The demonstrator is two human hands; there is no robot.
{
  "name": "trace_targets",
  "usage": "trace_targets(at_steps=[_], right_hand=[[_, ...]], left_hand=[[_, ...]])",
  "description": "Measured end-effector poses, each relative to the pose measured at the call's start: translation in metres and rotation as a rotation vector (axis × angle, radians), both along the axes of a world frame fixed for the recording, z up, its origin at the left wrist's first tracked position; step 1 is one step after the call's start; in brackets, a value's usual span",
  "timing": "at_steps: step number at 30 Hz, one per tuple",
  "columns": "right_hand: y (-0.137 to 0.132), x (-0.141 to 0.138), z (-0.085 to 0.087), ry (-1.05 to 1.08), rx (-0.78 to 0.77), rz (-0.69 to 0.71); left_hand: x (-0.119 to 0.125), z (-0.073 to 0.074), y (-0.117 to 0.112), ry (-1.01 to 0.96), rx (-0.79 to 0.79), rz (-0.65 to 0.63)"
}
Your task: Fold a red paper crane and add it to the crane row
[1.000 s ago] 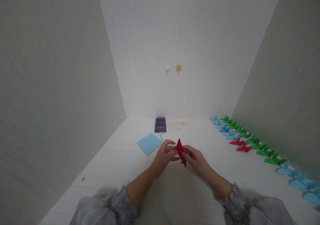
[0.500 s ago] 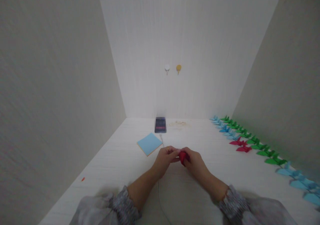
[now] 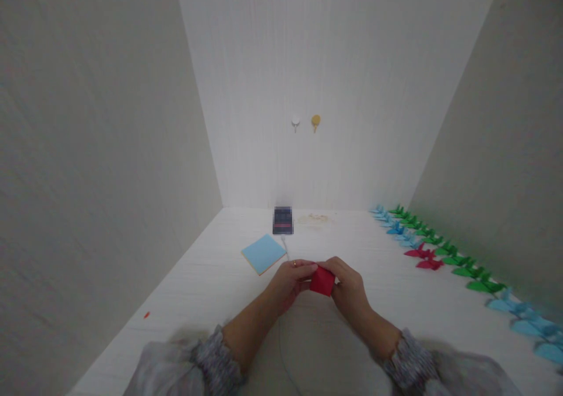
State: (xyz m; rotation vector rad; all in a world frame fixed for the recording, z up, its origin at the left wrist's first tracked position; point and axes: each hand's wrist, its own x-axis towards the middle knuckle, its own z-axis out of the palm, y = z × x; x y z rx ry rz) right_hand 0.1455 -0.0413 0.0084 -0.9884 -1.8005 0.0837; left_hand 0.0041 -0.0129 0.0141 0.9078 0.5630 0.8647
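A small folded piece of red paper [image 3: 321, 281] is held above the white table [image 3: 197, 290], between both hands. My left hand [image 3: 290, 281] pinches its left edge with thumb and fingertips; a ring shows on one finger. My right hand [image 3: 348, 288] grips its right side, fingers curled over the top. Only a roughly square red face of the paper shows between the fingers.
A stack of light blue paper squares [image 3: 263, 253] lies beyond my left hand, with a phone [image 3: 282, 220] and its white cable behind it. Several folded blue, green and red paper figures [image 3: 444, 249] line the right wall. Two hooks [image 3: 305, 121] sit on the back wall.
One second ago the red paper stood as a long upright diamond between my hands. It has since been turned and shows a broad square face, with both hands closed tighter on it.
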Motion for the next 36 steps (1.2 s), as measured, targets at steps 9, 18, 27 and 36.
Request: trace_targets(at_steps=[9,18,27,36], right_hand=[[-0.003,0.0,0.005,0.046,0.022,0.131],[-0.002,0.002,0.002,-0.037,0.027,0.126],[-0.004,-0.002,0.006,-0.058,0.038,0.131],[-0.003,0.001,0.005,-0.072,-0.041,0.288]], left_hand=[[0.001,0.004,-0.001,0.072,0.023,0.071],[0.001,0.009,-0.004,0.14,0.097,0.201],[0.002,0.008,-0.004,0.1,0.059,0.192],[0.004,0.01,-0.005,0.196,0.105,0.261]])
